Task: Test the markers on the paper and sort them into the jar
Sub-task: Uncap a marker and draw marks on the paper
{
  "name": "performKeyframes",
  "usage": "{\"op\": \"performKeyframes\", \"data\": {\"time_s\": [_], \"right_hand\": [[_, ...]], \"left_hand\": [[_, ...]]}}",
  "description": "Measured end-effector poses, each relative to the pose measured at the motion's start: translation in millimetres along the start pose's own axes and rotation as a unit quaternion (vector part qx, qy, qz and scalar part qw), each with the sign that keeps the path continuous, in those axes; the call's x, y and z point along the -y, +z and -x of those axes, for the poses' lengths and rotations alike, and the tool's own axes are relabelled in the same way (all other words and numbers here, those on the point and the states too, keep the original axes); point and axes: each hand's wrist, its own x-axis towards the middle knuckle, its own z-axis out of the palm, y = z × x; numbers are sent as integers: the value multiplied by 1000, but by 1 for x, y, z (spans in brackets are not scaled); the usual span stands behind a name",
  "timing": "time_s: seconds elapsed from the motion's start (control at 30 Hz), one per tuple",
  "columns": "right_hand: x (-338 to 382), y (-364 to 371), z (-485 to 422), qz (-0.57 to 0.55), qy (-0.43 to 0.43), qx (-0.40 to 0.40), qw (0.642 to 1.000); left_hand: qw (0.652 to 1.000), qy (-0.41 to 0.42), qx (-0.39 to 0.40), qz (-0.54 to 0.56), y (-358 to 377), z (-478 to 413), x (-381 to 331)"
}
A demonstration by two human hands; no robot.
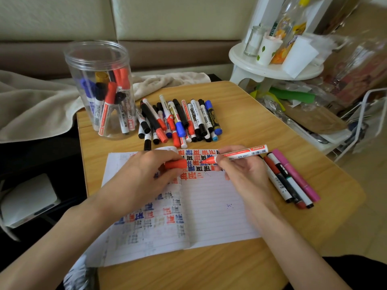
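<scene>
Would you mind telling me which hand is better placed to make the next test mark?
Likely the right hand: it grips the uncapped red marker, tip over the paper. The left hand holds only the red cap.

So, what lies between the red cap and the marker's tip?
In the head view, only notebook page with red and black test marks; red cap and marker tip are apart.
</scene>
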Motion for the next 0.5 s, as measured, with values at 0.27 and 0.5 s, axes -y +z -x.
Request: {"op": "performKeyframes", "data": {"time_s": [0.27, 0.5], "right_hand": [[7, -2, -3, -98, 11, 67, 993], [4, 0, 3, -46, -15, 141, 989]], "left_hand": [[994, -51, -15, 94, 2, -2, -4], [994, -9, -24, 111, 5, -2, -8]]}}
